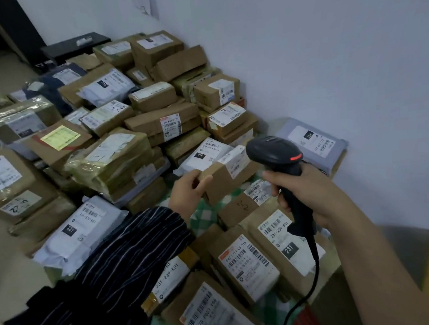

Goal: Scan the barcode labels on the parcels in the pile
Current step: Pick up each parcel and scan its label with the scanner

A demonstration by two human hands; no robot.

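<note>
Brown cardboard box (222,182), small, with a white label (236,160) folded over its top edge; held over checked cloth (204,215) before the parcel pile (118,134). Left hand (187,190), striped sleeve, reaches forward, fingers curled round the box's left end. Right hand (305,193) wraps the black scanner (279,157) by its handle, which stands upright, nose pointing left at the label.

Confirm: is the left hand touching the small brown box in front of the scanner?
Touching. Head view: the left hand grips the near edge of the small brown box, no gap.
</note>
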